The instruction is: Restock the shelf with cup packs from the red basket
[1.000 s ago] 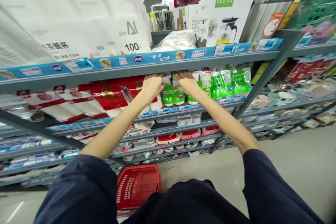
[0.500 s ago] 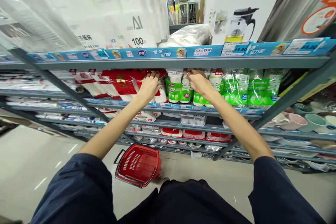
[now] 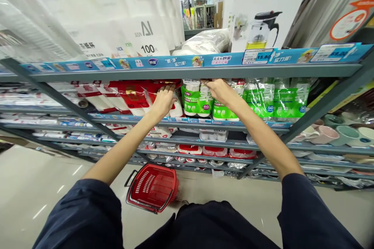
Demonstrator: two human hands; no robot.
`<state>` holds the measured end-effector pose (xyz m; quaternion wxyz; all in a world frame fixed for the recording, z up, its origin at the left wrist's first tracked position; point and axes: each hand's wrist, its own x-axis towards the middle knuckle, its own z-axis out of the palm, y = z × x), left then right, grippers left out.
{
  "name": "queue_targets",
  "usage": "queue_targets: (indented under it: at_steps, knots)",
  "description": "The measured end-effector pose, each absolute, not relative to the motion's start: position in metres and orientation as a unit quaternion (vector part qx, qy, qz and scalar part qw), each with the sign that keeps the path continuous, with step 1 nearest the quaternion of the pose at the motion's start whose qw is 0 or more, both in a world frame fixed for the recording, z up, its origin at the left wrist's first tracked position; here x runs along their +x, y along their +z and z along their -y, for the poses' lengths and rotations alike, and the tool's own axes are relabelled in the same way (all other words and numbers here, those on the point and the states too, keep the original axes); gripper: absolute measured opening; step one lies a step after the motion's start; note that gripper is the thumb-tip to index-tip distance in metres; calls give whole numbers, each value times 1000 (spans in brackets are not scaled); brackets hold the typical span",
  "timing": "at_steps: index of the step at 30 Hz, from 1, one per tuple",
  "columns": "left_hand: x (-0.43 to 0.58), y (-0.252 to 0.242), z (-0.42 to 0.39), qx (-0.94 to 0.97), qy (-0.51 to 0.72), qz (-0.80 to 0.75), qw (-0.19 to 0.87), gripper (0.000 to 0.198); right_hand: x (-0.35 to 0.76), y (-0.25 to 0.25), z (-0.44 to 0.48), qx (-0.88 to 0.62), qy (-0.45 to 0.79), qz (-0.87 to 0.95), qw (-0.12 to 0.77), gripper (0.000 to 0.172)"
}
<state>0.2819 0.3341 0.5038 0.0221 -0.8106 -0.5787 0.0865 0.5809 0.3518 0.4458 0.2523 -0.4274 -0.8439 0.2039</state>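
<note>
At the far left, a large white bag (image 3: pixel 113 27) stood on the upper shelf, and on the shelf below, a red pack (image 3: pixel 133 97) leaned among red-and-white ones. Under these, a red basket (image 3: pixel 160 186) rested on the floor. The left hand (image 3: pixel 165 99) lay over the right end of the row of red packs, fingers slightly bent and close together; whether it gripped anything could not be told. Just to its right stood a green-and-white pack of paper cups (image 3: pixel 193 99) marked 40. The right hand (image 3: pixel 219 88) reached in at the top of the green packs, fingers bent, its grip likewise impossible to tell. Beyond it were green packs marked 50 (image 3: pixel 276 99), with a teapot box (image 3: pixel 261 27) above and a pink mug (image 3: pixel 325 134) farther right.
</note>
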Motion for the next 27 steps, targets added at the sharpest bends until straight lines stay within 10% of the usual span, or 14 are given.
queue_targets:
  at_steps: [18,27]
  knots:
    - [271,491,-337,-822,-1,569,-1,58,573,462,-335,-395,146,885,199,47]
    - [262,509,-306,-800,-153,579,31,68,631,412,-286,-513,142,743,405,42]
